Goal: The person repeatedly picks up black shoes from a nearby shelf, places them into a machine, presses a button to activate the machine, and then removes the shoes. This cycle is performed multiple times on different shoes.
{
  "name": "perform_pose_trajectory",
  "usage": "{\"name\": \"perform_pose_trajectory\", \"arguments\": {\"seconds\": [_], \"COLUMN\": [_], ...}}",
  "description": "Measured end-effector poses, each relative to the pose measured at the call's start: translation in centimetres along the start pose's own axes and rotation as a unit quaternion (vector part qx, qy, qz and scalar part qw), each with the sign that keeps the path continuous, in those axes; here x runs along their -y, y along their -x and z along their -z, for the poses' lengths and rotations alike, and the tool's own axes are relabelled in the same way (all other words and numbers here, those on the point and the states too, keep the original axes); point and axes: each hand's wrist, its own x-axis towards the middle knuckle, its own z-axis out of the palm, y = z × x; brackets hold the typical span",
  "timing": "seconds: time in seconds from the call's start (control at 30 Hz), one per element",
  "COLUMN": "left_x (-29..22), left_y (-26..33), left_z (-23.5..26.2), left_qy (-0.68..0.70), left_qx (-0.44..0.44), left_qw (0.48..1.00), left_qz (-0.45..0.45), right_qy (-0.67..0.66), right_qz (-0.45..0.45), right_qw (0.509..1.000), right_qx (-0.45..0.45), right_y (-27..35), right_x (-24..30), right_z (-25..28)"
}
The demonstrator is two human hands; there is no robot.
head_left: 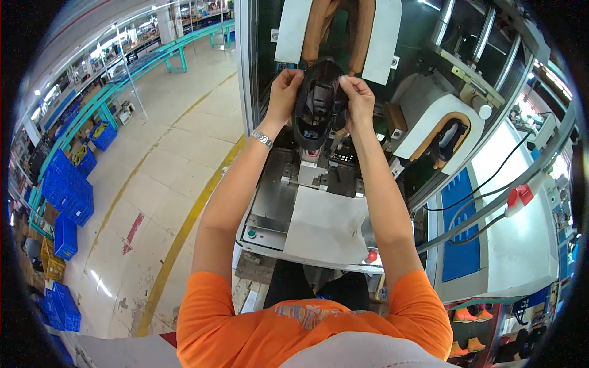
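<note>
Grey fabric (362, 354) | arms (230, 199) outstretched | left hand (284, 94), right hand (360, 100) pinching shoe (316, 104)

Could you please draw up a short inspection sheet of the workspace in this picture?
Surface: metal machine table, with a pale sheet over part of its front.
Job's things: black shoe, held above the table, before the machine's padded clamps; a dark item sits inside the right clamp, kind unclear.
Clutter: blue crates along the left, some filled.
Hands: left hand grips the shoe's left side; right hand grips its right.
Cables: black cable sagging at right, near a red connector.
Surroundings: yellow floor line; orange shoes lower right.
</note>
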Motion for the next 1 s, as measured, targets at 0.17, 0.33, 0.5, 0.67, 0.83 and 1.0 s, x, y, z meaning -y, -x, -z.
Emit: {"name": "perform_pose_trajectory", "arguments": {"seconds": [0.17,0.33,0.5,0.67,0.83,1.0], "left_x": [0.2,-0.1,4.3,4.7,6.1,-6.4], "left_y": [-2.0,-3.7,-5.0,-1.0,8.7,10.1], "left_z": [-1.5,-2.4,-1.2,0.0,1.9,-0.8], "left_qy": [0.073,0.158,0.135,-0.059,-0.179,-0.428], "left_qx": [-0.041,-0.09,-0.097,-0.107,-0.037,-0.07], "left_qw": [0.995,0.974,0.979,0.982,0.975,0.807], "left_qz": [0.055,0.132,0.12,0.145,0.128,-0.4], "right_qy": [0.039,0.024,0.048,0.079,-0.337,-0.359], "right_qz": [0.03,0.046,-0.04,-0.149,-0.383,-0.26], "right_qw": [0.997,0.995,0.996,0.984,0.855,0.893], "right_qx": [-0.066,-0.087,-0.066,-0.063,0.094,0.081], "right_y": [-2.2,-3.2,-3.5,1.6,12.7,14.8], "right_x": [0.6,0.4,-1.1,0.4,-4.7,-6.1], "right_z": [-0.4,-1.2,1.0,2.0,4.7,1.9]}}
